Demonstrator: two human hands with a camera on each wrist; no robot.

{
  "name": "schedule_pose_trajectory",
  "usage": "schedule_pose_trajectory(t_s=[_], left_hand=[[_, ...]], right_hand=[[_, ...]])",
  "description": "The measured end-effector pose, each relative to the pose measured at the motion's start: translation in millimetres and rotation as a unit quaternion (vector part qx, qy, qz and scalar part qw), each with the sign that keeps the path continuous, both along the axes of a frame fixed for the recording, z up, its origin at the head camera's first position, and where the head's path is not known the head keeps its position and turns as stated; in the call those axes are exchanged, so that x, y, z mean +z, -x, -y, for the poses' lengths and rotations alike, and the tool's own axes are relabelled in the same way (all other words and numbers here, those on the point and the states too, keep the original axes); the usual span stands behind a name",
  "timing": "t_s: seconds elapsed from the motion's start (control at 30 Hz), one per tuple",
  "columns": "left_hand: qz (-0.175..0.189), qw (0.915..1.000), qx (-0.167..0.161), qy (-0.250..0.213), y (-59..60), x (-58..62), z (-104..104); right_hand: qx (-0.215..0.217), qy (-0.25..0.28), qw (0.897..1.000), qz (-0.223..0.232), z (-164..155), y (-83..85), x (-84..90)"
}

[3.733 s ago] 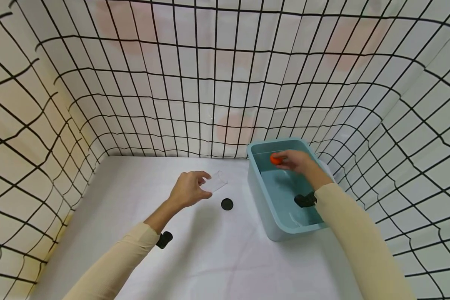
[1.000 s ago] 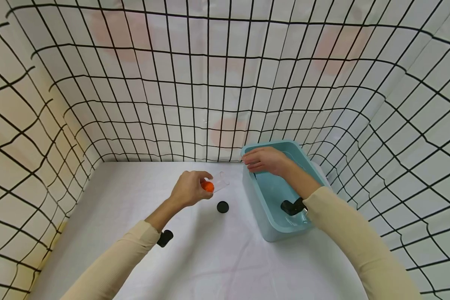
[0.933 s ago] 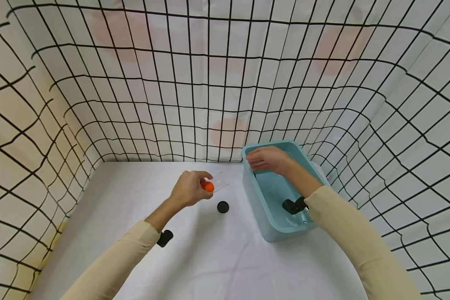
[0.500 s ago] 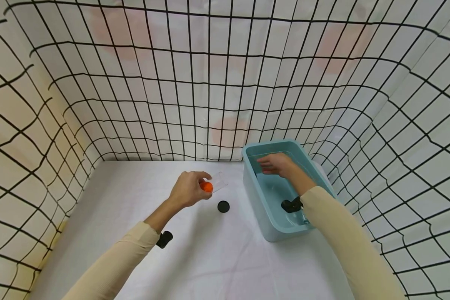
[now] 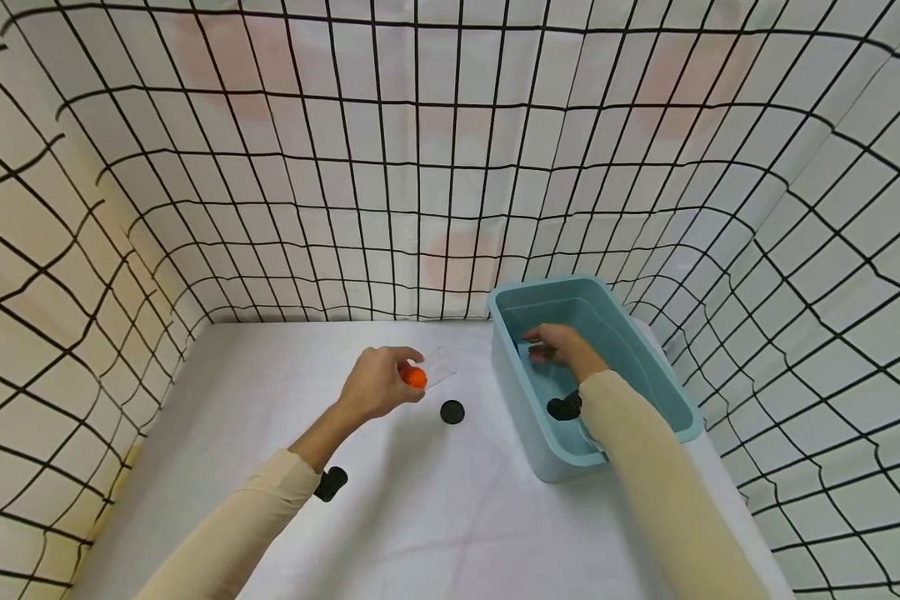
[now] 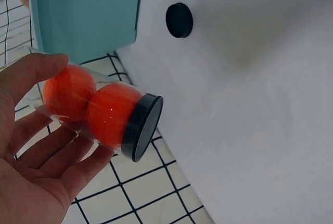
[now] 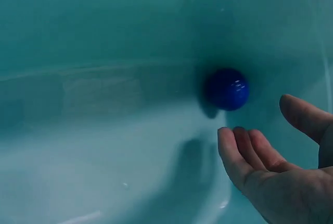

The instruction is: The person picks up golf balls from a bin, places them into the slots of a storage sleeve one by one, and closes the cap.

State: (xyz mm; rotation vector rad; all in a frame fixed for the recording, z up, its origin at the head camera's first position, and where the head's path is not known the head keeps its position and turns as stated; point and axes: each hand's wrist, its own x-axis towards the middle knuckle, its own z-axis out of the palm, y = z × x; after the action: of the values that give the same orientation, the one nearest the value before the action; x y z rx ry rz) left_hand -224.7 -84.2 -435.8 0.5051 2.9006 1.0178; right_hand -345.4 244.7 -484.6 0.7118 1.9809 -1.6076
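Observation:
My left hand (image 5: pixel 378 382) grips a clear plastic tube (image 5: pixel 439 367) above the table. Two orange balls (image 6: pixel 112 110) sit inside it, as the left wrist view shows, and a black cap (image 6: pixel 142 127) covers one end. A second, loose black cap (image 5: pixel 452 412) lies on the table to the left of the bin. My right hand (image 5: pixel 557 343) reaches down into a light-blue bin (image 5: pixel 517 400), fingers slightly bent, with nothing in them. Just beyond its fingertips, a blue ball (image 7: pixel 227 89) rests against the bin wall in the right wrist view; the head view does not show it.
Black wire grid (image 5: pixel 450 175) walls with white sheeting behind stand at the back and both sides of the white table (image 5: pixel 270 358). The bin's raised rim surrounds my right hand. A black wrist device (image 5: pixel 332 483) shows at my left wrist.
Earlier, my right hand carried an orange ball over the bin; an orange ball then showed in the tube. Since then the emptied hand has moved from the bin's left rim down inside. Left hand stays put.

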Motion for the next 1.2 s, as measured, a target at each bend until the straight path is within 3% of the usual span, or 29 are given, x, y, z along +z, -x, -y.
schedule_pose_trajectory(t_s=[0.2, 0.47, 0.9, 1.2], left_hand=[[-0.003, 1.0000, 0.004, 0.006, 0.5, 2.1, 2], [0.004, 0.9999, 0.008, 0.009, 0.3, 2.2, 3], [0.001, 1.0000, 0.008, 0.001, -2.1, -2.8, 10], [0.006, 0.9999, 0.014, 0.003, -2.4, -3.3, 13]], right_hand=[[-0.011, 0.036, 0.998, 0.045, -4, 4.4, -14.9], [-0.033, 0.056, 0.995, 0.072, -12, 1.2, -22.2], [-0.001, 0.028, 0.997, 0.073, 11, 10.0, -36.6], [-0.002, 0.024, 0.997, 0.075, 10, 14.4, -37.5]])
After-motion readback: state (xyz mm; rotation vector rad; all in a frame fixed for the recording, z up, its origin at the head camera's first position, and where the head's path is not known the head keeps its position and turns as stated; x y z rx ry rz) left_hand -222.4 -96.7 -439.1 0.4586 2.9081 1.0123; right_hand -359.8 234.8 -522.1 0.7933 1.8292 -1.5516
